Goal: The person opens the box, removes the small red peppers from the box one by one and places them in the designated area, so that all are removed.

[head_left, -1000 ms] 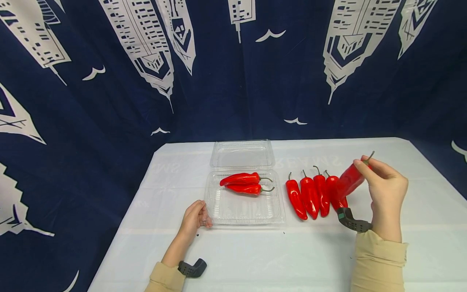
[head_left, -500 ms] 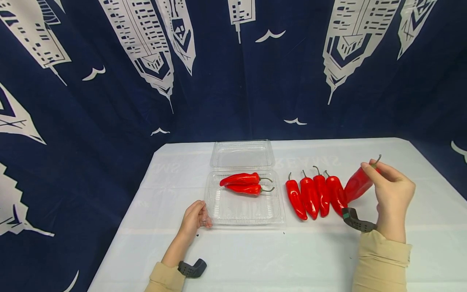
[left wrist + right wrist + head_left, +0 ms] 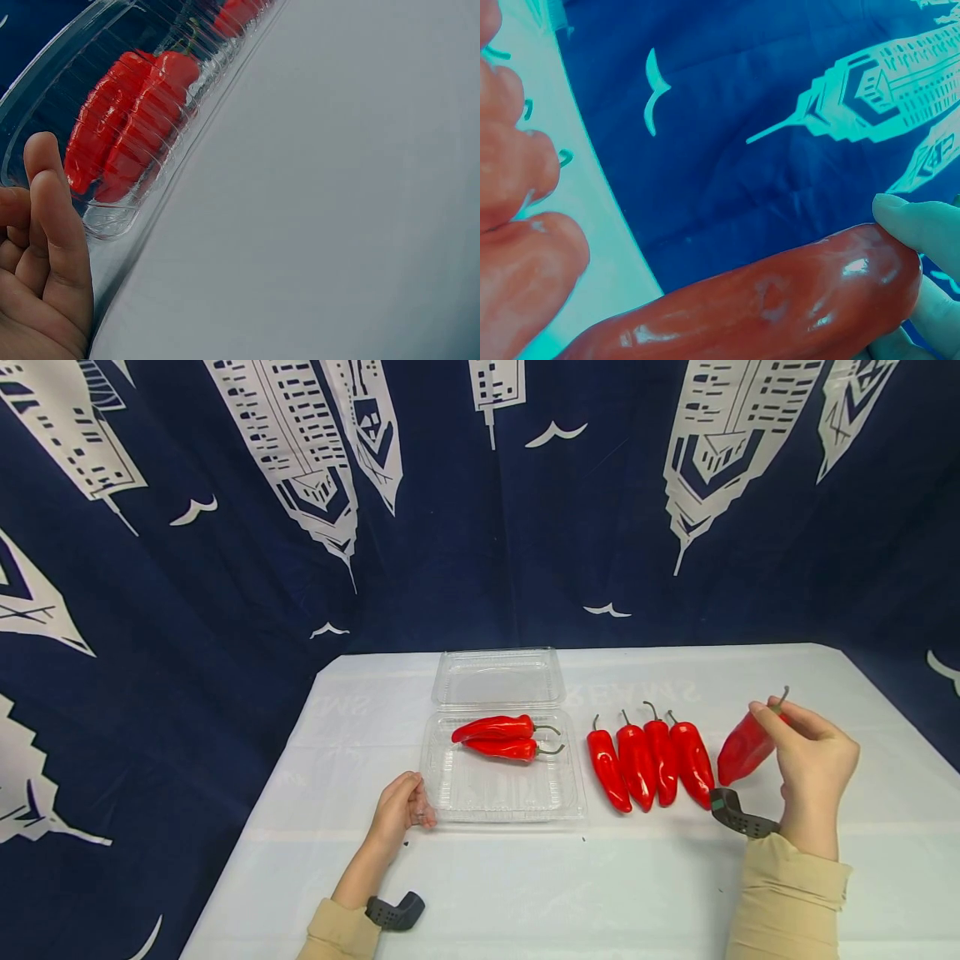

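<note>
My right hand (image 3: 816, 762) pinches a red pepper (image 3: 744, 752) by its stem end, and the pepper's tip slants down to the left. In the right wrist view the glossy held pepper (image 3: 780, 300) runs along the bottom, thumb and fingers at its thick end. A clear plastic clamshell container (image 3: 498, 796) lies with its lid folded back. Two red peppers (image 3: 498, 727) lie side by side inside, stems to the right. At the container's near left corner, my left hand (image 3: 399, 806) grips the rim; the left wrist view shows its fingers (image 3: 60, 225) against the plastic.
Several red peppers (image 3: 636, 764) lie in a row on the white-covered table (image 3: 570, 893), right of the container, stems pointing away. The clear lid (image 3: 498, 681) lies flat behind the container. A dark blue printed curtain (image 3: 450, 568) hangs behind the table.
My right hand has moved to the right and slightly down with the pepper, which now stands apart from the row. The left hand and the container have stayed in place.
</note>
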Motion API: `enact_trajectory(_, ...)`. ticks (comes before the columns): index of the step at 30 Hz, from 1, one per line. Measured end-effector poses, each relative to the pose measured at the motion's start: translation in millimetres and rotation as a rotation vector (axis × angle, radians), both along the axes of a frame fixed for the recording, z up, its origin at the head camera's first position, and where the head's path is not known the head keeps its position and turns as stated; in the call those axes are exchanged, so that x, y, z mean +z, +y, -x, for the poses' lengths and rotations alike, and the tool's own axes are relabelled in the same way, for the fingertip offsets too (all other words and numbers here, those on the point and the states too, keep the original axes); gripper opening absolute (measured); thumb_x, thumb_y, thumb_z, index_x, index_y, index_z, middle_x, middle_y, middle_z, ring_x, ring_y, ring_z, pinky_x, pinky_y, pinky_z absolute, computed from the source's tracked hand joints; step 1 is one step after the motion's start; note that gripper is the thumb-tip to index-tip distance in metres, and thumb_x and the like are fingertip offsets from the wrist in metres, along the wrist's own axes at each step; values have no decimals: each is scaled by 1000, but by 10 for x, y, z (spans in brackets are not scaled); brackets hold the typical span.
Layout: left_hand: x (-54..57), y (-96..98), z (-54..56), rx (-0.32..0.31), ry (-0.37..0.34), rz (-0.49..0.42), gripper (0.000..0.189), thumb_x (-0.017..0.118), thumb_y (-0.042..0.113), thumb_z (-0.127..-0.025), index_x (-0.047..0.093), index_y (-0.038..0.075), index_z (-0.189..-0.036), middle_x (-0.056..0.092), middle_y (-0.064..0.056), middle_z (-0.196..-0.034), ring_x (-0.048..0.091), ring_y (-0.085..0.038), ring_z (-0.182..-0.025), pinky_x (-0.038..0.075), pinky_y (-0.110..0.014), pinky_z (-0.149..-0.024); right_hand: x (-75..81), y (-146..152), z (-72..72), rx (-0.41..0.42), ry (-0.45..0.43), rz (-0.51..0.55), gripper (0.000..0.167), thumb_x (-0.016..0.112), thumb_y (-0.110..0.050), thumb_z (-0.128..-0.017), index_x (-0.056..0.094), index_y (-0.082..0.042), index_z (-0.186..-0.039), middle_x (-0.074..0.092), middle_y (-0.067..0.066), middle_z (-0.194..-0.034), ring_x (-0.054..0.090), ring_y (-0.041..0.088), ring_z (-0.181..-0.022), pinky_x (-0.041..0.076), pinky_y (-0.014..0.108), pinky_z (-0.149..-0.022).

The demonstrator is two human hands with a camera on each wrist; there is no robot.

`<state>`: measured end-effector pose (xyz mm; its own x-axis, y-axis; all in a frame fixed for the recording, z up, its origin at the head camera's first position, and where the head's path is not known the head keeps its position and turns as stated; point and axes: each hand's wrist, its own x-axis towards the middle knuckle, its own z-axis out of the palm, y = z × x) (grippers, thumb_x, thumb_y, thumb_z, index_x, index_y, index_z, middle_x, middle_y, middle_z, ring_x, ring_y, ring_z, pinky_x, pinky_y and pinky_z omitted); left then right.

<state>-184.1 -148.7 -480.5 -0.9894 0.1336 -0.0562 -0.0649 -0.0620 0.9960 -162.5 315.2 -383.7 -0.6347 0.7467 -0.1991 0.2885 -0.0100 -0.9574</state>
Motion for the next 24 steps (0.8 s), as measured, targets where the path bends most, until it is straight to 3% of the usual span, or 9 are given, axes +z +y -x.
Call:
enact_trajectory(3, -1, 0, 0, 0, -3, -1, 27, 34, 19, -101, 40, 6, -78, 36, -1, -56, 54, -14, -49, 49, -26, -50, -32, 9, 5, -1, -17, -26, 62, 72, -55, -72, 59, -30, -127, 50, -8, -132, 37, 5, -107, 29, 65, -97)
enact_trajectory(11, -2, 1, 5, -1, 2, -13, 27, 34, 18, -101, 40, 5, -78, 37, -2, -56, 54, -14, -48, 50, -27, -50, -103, 25, 48, -9, -14, -52, 55, 74, -50, -74, 62, -29, -123, 55, -10, -112, 41, 3, -98, 40, 55, -93)
enact_trajectory(16, 6, 2, 1, -2, 5, -9, 27, 34, 18, -101, 40, 5, -78, 37, -2, -56, 54, -14, -48, 49, -26, -50, -133, 21, 68, -7, -32, -76, 55, 74, -48, -75, 62, -28, -124, 56, -10, -113, 42, 2, -96, 46, 34, -78)
enact_trajectory(18, 9, 2, 0, -3, 6, -8, 27, 34, 18, -101, 40, 5, -78, 37, -2, -56, 54, -15, -48, 49, -26, -50, -144, 20, 74, -11, -21, -71, 54, 75, -46, -74, 63, -26, -123, 56, -11, -110, 43, 1, -94, 41, 24, -68)
enact_trajectory(24, 8, 0, -2, -7, 6, -8, 27, 34, 18, -101, 40, 6, -78, 36, -2, -56, 54, -15, -49, 49, -26, -50, -184, 22, 85, -19, 52, -64, 52, 78, -38, -74, 64, -21, -122, 58, -17, -99, 45, -1, -89, 39, 11, -62)
